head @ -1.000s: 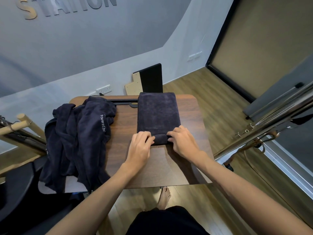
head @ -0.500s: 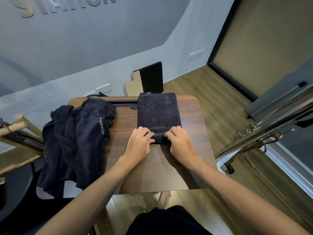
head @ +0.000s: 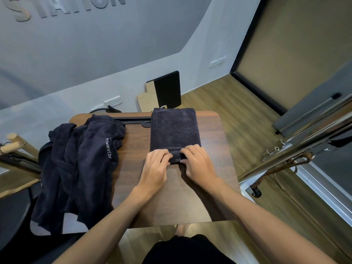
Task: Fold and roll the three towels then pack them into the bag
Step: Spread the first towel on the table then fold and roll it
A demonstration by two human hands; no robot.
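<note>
A dark folded towel (head: 174, 128) lies as a long strip on the wooden table (head: 213, 130), running away from me. Its near end is curled into a small roll (head: 176, 158). My left hand (head: 155, 168) grips the roll's left side and my right hand (head: 198, 162) grips its right side, fingers curled over the top. A heap of dark unfolded towels (head: 80, 164) with "Powered by" lettering lies on the table's left side and hangs over the edge. No bag can be told apart.
A black slot and cable run along the table's far edge (head: 133, 119). A black and beige board (head: 163, 90) leans on the wall behind. A metal rack (head: 297, 147) stands at the right, wooden bars (head: 13, 145) at the left. My foot shows below the table.
Both hands have moved away from me along the towel, rolling its near end further. The flat part is shorter.
</note>
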